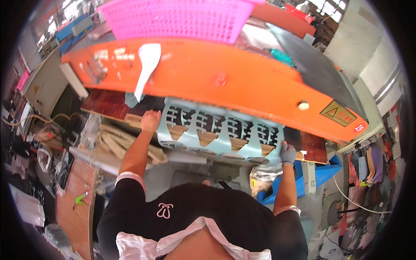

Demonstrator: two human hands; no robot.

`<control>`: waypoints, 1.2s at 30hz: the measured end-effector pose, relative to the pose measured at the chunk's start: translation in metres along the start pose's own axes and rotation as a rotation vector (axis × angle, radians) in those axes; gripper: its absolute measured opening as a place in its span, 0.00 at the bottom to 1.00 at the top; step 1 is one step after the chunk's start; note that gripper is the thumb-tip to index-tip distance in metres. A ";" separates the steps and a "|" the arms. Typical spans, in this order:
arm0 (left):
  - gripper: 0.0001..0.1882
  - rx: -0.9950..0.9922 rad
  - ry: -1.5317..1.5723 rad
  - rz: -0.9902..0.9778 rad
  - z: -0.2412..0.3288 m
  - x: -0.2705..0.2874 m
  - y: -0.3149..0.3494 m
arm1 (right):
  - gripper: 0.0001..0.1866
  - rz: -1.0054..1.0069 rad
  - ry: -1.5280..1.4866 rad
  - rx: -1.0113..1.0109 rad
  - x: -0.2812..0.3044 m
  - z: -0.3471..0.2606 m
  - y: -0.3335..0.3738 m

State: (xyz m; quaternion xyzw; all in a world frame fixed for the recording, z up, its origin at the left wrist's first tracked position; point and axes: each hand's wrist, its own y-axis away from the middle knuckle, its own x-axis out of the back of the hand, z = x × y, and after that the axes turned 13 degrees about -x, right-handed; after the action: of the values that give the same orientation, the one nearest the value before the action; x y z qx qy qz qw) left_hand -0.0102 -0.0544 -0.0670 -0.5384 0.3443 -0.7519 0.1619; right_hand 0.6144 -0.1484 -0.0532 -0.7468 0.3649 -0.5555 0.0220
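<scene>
1. Head view: pale-blue cut-out sheet sits near picture centre on a dark-red board, directly below the orange beam.
2. Sheet's look: thin, slightly glossy, four openings in a row. Short rib-like teeth line the openings; strips between them flare toward the 6 o'clock edge. Black surface and bare wood show through.
3. Left hand: at the sheet's 9 o'clock end, over the board's near edge. Fingers close together, tips toward 12. Can't tell if they pinch anything.
4. Right hand: at the sheet's 4 o'clock corner, looks grey-gloved, fingers bunched at the edge. Grip itself can't be told.
5. Further out: white paddle-shaped tool against the beam at 11 o'clock, teal scrap by its lower tip. Pink basket at 12. Blue bin at 5, behind the right forearm.
6. Hard to read: sheet's 12 o'clock edge runs along the beam; can't tell if any lies under it. Basket's top is cut off. Clutter at 8 and 4 o'clock too small to sort out.
</scene>
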 end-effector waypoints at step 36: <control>0.15 -0.083 0.520 -0.159 -0.020 0.037 -0.022 | 0.40 -0.651 -0.545 0.174 -0.065 -0.428 0.072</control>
State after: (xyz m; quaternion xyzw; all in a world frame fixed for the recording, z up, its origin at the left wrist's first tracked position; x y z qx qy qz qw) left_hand -0.0394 -0.0544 -0.0299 -0.3588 0.3617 -0.8604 -0.0136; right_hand 0.2075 -0.0046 0.0253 -0.9377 0.0429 -0.3448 0.0041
